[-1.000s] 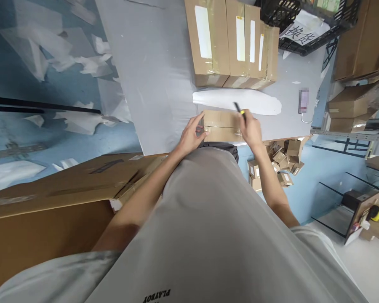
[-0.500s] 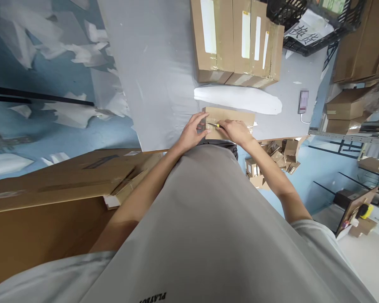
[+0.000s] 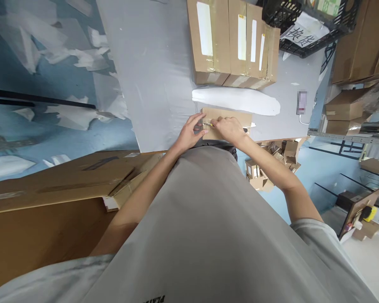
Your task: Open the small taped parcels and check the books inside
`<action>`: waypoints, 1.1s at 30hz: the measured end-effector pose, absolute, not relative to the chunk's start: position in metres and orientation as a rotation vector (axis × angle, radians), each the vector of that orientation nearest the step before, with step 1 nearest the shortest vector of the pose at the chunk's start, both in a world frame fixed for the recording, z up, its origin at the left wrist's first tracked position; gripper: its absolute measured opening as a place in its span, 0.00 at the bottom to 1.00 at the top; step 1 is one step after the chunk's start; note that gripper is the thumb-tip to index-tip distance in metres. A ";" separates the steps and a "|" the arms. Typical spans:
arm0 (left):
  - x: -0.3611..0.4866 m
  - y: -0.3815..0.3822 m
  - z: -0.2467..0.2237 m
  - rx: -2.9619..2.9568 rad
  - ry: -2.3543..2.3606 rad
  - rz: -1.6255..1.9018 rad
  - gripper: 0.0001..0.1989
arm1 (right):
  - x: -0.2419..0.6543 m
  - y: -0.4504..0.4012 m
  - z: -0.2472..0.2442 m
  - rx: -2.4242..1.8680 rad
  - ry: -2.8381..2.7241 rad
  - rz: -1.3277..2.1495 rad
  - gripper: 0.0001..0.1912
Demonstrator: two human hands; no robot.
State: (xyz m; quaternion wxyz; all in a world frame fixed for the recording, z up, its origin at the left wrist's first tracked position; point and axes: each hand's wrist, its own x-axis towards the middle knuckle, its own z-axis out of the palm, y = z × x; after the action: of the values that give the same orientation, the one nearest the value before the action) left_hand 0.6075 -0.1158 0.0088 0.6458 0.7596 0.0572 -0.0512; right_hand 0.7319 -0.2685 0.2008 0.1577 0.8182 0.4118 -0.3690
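Observation:
A small cardboard box (image 3: 210, 134) lies flat at the near edge of the table. My left hand (image 3: 189, 131) grips its left end, thumb at the near corner and fingers at the far one. In my right hand (image 3: 230, 129) is a utility knife (image 3: 211, 124), mostly hidden by the fingers; a bit of yellow and the thin blade show. Its blade points left, over the box's left end between the fingers of my left hand. A long white padded strip (image 3: 236, 100) lies just beyond the box.
Several taped cartons (image 3: 221, 59) stand on the grey table (image 3: 151, 75) beyond the strip. A black crate (image 3: 306, 49) with a handwritten paper and a phone (image 3: 302, 102) on a cable are at the right. A large open carton (image 3: 50, 235) is at my left; boxes lie on the floor.
My right hand has moved slightly left along the box with the utility knife, and its fingers now cover more of the handle. My left hand keeps its place at the box's end.

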 end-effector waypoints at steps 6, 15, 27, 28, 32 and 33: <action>0.604 -0.119 0.013 1.708 0.180 -0.105 0.38 | 0.739 -0.293 0.197 2.359 1.066 -1.045 0.24; 0.601 -0.128 0.011 1.675 0.246 -0.058 0.36 | 0.767 -0.407 0.220 2.253 0.766 -1.039 0.24; 0.594 -0.138 0.023 1.737 0.500 -0.085 0.37 | 0.791 -0.459 0.201 2.353 0.976 -1.067 0.20; 0.594 -0.140 0.023 1.739 0.525 -0.085 0.37 | 0.794 -0.466 0.200 2.371 0.995 -1.069 0.20; 0.593 -0.137 0.020 1.753 0.633 -0.026 0.35 | 0.807 -0.501 0.184 2.564 1.038 -1.046 0.19; 0.592 -0.134 0.018 1.766 0.661 0.004 0.34 | 0.810 -0.510 0.175 2.668 1.019 -1.041 0.19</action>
State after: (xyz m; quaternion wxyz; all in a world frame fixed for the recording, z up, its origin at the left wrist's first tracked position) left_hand 0.5915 -0.1338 0.0185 0.5873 0.7580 0.2838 0.0017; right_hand 0.8100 -0.5100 0.1748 0.0511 0.8766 0.3348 -0.3420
